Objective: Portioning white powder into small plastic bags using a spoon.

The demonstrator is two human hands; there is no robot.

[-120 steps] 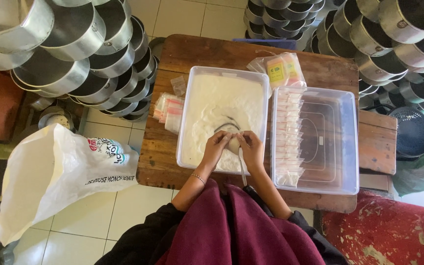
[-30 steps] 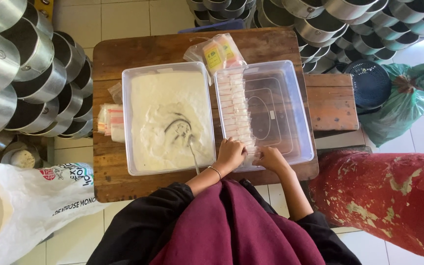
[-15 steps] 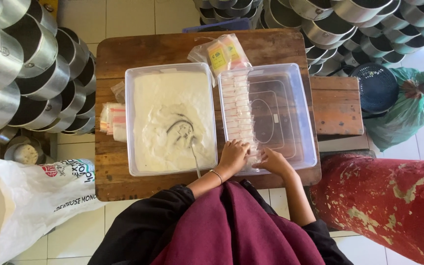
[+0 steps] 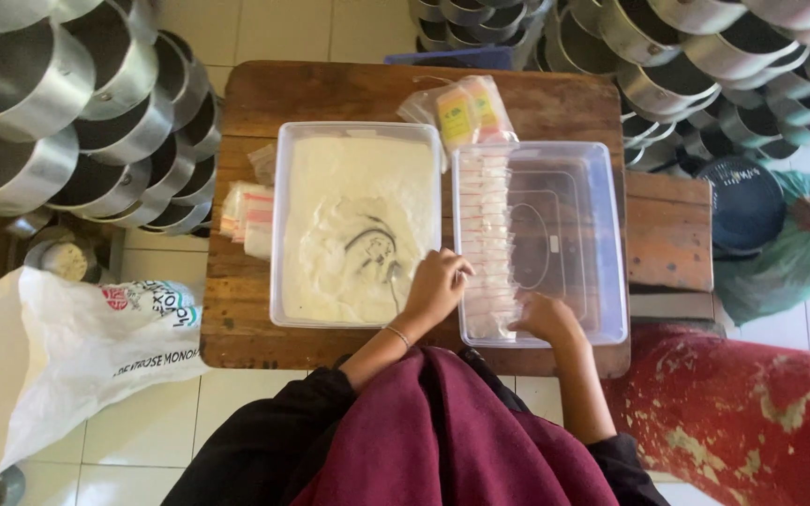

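white powder fills the clear plastic tub (image 4: 292, 225); our left hand (image 4: 435, 286) has lifted off the sachet row (image 4: 486, 244), fingers curled, grip unclear; right hand (image 4: 547, 319) rests there, contents unclear.

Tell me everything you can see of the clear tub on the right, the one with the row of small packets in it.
The clear tub is a rectangular, see-through plastic box with rounded corners and a raised rim, lying flat on the wooden table beside the tub of white powder. A neat row of small filled packets runs along its left wall; the rest of its floor is bare. The right hand rests inside its near left corner, at the row's end.
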